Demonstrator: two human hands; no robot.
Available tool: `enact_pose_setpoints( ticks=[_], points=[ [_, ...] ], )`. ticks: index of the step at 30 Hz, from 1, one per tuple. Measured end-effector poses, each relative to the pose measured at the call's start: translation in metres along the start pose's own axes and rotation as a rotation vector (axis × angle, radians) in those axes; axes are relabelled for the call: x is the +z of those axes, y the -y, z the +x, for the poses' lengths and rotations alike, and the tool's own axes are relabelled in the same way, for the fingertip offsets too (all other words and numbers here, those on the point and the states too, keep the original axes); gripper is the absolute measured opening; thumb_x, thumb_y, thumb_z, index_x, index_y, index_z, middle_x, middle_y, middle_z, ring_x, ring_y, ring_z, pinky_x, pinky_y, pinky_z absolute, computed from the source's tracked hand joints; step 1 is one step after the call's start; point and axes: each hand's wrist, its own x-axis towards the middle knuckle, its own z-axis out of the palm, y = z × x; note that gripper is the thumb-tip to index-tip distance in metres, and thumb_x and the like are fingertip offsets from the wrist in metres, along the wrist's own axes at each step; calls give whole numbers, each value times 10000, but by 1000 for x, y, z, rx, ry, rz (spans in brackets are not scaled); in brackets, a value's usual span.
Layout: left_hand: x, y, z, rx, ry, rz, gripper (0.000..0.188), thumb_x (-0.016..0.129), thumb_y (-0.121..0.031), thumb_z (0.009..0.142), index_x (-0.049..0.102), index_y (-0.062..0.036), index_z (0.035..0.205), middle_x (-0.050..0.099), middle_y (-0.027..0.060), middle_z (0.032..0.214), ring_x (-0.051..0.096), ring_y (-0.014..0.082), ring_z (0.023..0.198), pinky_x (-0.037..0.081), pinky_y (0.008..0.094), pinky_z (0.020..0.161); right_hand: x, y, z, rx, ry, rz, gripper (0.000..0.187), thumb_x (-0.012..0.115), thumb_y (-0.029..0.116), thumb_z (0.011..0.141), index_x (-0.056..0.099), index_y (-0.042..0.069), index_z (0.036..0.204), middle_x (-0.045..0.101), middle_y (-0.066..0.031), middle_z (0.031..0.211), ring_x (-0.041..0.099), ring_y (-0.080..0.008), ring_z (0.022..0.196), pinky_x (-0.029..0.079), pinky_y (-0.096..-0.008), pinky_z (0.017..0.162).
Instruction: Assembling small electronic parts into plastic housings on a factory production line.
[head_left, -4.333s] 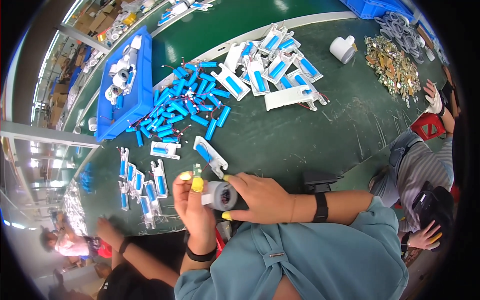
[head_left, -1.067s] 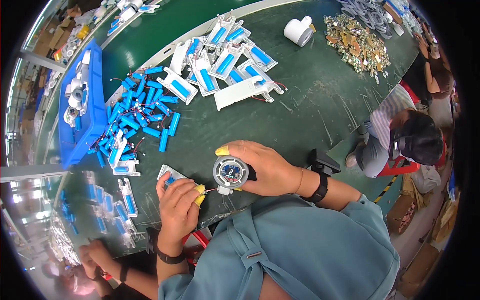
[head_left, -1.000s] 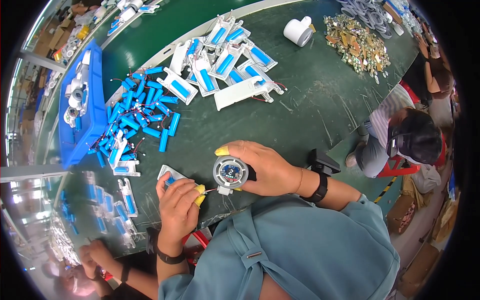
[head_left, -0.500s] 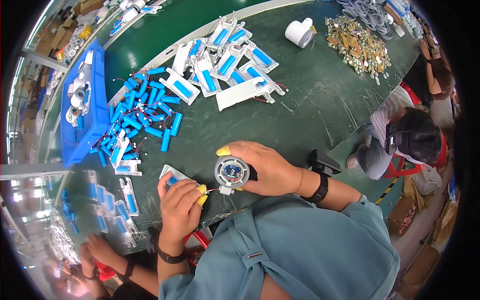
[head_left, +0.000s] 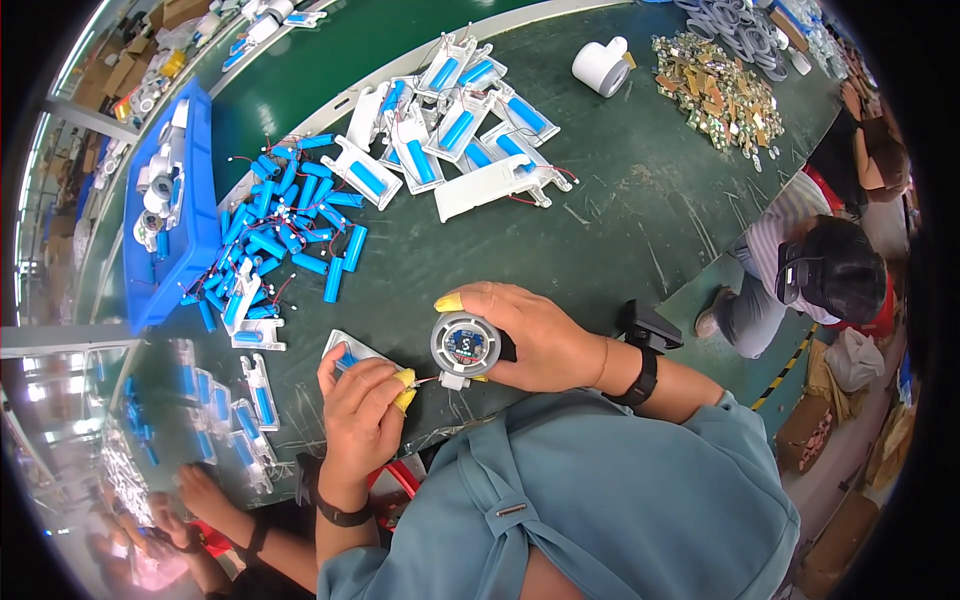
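Observation:
My right hand [head_left: 540,340] wraps round a grey ring-shaped housing [head_left: 437,350], whose open face shows a small circuit board [head_left: 466,344] with a lit display. At the housing's lower edge is a small white connector piece [head_left: 455,381]. My left hand [head_left: 362,405] is closed on a white plastic handle shell [head_left: 368,350] with a blue battery cell [head_left: 346,357] in it. A short thin red wire runs between the left fingertips and the housing; what the fingertips pinch is hidden. Yellow covers sit on fingertips of both hands.
Loose blue cells [head_left: 265,240] are heaped at left beside a blue bin [head_left: 195,250]. Farther off lie white shells with cells [head_left: 455,130], a white cup-shaped part [head_left: 600,68], small circuit boards [head_left: 715,95] and grey rings [head_left: 735,30]. A co-worker's hand [head_left: 205,495] is at lower left.
The lit figure on the display has changed. Both my hands keep nearly the same place and hold. The co-worker's hands at lower left have shifted slightly.

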Motion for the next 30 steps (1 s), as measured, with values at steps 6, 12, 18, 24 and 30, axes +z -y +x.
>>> enact_pose_setpoints(
  ticks=[6, 12, 18, 24, 30],
  points=[
    [0, 0, 1, 5, -5, 2, 295, 563, 90, 642, 634, -34, 900, 634, 97, 893, 639, 257, 883, 317, 547, 1049, -1, 2, 1, 13, 5, 12, 636, 806, 77, 697, 491, 32, 1247, 581, -151, 1223, 569, -356, 1122, 471, -404, 938],
    [-1, 1, 1, 9, 0, 7, 290, 572, 86, 646, 645, -36, 900, 639, 93, 881, 640, 252, 879, 316, 542, 1049, -1, 2, 1, 17, 9, 13, 638, 804, 72, 695, 492, 28, 1250, 580, -156, 1220, 569, -355, 1118, 469, -401, 941],
    [0, 2, -2, -2, 12, -2, 273, 616, 55, 653, 643, -45, 906, 643, 78, 888, 638, 246, 897, 309, 536, 1053, -2, 3, 0, 22, 11, 15, 649, 801, 80, 696, 490, 25, 1263, 576, -159, 1218, 559, -356, 1129, 463, -402, 947],
    [-2, 0, 1, -21, 60, -48, 304, 657, 19, 645, 635, -54, 939, 637, 61, 897, 628, 243, 925, 287, 536, 1062, -2, 2, 0, 54, 35, 12, 652, 796, 84, 702, 487, 30, 1274, 573, -160, 1220, 555, -353, 1136, 458, -402, 952],
    [-17, -4, 6, -78, 128, -198, 362, 665, 19, 656, 636, -53, 1010, 650, 74, 909, 625, 261, 936, 296, 533, 1056, -3, 3, 6, 70, 84, 27, 702, 798, 102, 679, 479, 49, 1302, 575, -143, 1236, 556, -342, 1134, 433, -406, 972]
  ],
)
